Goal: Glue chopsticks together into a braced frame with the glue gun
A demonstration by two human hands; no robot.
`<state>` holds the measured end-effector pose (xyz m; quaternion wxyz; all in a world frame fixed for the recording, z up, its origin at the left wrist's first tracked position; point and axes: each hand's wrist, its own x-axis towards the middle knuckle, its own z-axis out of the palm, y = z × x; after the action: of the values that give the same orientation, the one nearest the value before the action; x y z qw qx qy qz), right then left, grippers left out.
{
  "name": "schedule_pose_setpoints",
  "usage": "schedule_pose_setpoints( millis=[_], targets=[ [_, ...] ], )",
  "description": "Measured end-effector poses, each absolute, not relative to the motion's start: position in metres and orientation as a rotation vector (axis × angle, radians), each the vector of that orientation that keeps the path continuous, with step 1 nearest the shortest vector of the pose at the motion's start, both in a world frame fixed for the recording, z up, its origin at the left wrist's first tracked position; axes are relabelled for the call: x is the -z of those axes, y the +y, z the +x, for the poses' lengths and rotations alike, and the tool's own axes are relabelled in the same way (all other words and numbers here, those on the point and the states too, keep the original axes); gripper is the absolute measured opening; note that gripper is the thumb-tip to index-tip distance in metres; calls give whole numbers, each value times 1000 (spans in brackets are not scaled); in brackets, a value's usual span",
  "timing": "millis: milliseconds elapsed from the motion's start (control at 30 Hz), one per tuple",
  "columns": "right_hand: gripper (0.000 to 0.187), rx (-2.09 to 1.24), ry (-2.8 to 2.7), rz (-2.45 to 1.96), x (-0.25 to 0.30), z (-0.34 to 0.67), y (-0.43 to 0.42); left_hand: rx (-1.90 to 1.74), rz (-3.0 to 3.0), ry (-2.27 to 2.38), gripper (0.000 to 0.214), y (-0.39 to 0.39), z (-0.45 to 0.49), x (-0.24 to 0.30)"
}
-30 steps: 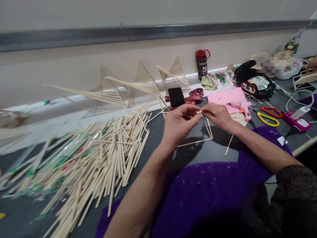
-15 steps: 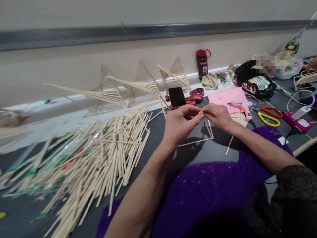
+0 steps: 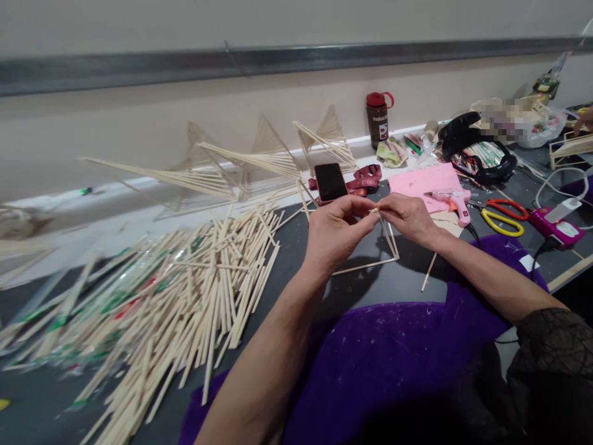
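Both my hands meet at the top joint of a small frame of thin wooden sticks (image 3: 365,267), whose lower stick and corner rest on the grey table. My left hand (image 3: 337,232) pinches the joint between thumb and fingers. From the other side, my right hand (image 3: 407,216) grips the same joint with its fingertips. Two sticks slope down from there to the lower right corner. The far side of the frame is partly covered by my left hand. A loose stick (image 3: 429,272) lies below my right wrist.
A large pile of wooden sticks (image 3: 199,296) spreads at left, some in plastic wrappers. Twisted stick structures (image 3: 259,162) lean by the wall. A phone (image 3: 330,182), bottle (image 3: 378,120), pink glue gun (image 3: 451,199), scissors (image 3: 503,221) and magenta power adapter (image 3: 556,228) lie around. Purple cloth (image 3: 370,364) hangs in front.
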<state>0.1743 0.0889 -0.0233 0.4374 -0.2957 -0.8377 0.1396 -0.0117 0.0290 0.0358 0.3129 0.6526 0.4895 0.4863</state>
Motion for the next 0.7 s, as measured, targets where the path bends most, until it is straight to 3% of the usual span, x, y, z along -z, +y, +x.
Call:
schedule_pose_setpoints(
  millis=[700],
  targets=[
    [16, -331, -2105, -722, 25, 175, 89, -1281, 1746, 1332, 18, 27, -10, -38]
  ],
)
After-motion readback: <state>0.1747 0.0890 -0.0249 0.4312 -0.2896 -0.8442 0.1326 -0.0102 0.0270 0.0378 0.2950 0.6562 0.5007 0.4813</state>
